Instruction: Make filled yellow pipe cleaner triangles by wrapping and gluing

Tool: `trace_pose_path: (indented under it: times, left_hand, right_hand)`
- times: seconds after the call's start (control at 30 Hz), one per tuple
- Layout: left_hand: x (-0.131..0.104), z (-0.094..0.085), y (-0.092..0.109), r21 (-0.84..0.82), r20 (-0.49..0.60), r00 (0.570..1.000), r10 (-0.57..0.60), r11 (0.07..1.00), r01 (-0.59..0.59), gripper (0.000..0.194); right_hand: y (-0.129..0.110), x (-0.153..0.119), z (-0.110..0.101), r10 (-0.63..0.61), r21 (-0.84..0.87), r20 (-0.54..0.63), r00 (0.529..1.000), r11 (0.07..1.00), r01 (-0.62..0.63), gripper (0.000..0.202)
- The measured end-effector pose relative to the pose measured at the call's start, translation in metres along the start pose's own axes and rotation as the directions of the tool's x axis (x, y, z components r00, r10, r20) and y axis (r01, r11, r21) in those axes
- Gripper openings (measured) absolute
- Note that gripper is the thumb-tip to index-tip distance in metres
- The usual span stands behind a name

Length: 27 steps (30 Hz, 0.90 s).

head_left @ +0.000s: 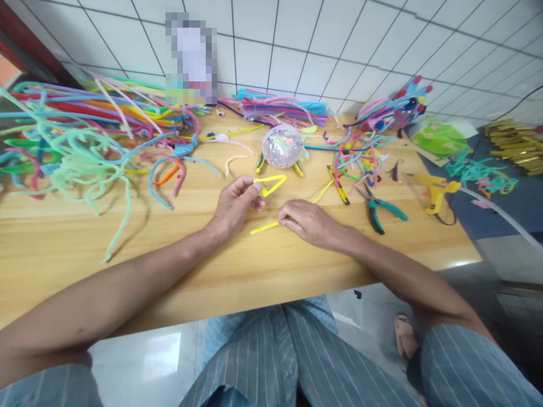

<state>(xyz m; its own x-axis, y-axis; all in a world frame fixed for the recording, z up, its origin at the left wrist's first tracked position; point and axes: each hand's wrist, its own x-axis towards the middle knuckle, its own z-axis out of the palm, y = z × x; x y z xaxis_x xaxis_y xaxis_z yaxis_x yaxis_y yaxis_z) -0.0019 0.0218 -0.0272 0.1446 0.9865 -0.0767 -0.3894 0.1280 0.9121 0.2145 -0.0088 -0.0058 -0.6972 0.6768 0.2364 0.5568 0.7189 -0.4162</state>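
Two pinches shown: bent stem (274, 179) in left hand (237, 199), strip (265, 227) in right hand (304, 219); bending apparently underway, steadying needed next.

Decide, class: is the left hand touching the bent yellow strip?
Touching. The head view shows the left hand pinching the bent yellow strip between thumb and fingers.

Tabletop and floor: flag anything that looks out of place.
Pale green stems sprawl in a loose tangle on the left of the table, unlike the neater bundle at the back. A small dark scrap lies on the floor.
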Motion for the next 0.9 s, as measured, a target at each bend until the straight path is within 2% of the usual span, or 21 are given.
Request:
trace_pose_path:
  times: [0.13, 0.3, 0.43, 0.57, 0.73, 0.9]
  left_hand:
    - [-0.001, -0.001, 0.0, 0.031, -0.013, 1.0, -0.001, 1.0, 0.001, 0.044]
    - [-0.001, -0.005, -0.002, 0.053, -0.025, 1.0, 0.005, 0.999, -0.004, 0.035]
    - [-0.001, -0.005, 0.0, 0.062, -0.016, 1.0, -0.018, 0.998, 0.019, 0.035]
    - [-0.002, -0.005, 0.001, 0.095, 0.0, 0.999, -0.033, 0.995, 0.033, 0.037]
    - [-0.002, -0.003, -0.003, 0.177, 0.037, 0.999, -0.013, 0.984, 0.006, 0.042]
    - [-0.004, -0.003, -0.011, 0.228, 0.157, 0.987, 0.019, 0.972, -0.055, 0.043]
  right_hand:
    - [-0.005, -0.001, 0.002, -0.008, -0.037, -0.007, 1.0, 0.999, 0.008, 0.013]
    - [-0.031, 0.005, 0.016, -0.092, -0.156, 0.114, 0.989, 0.982, 0.109, 0.02]
    - [-0.051, 0.004, 0.016, -0.174, -0.233, 0.16, 0.972, 0.95, 0.208, 0.019]
    - [-0.051, 0.003, 0.015, -0.183, -0.27, 0.149, 0.972, 0.938, 0.218, 0.019]
    - [-0.031, 0.004, 0.02, -0.149, -0.3, 0.013, 0.989, 0.943, 0.146, 0.02]
    - [-0.028, 0.004, 0.018, -0.233, -0.194, -0.17, 0.957, 0.961, 0.2, 0.021]
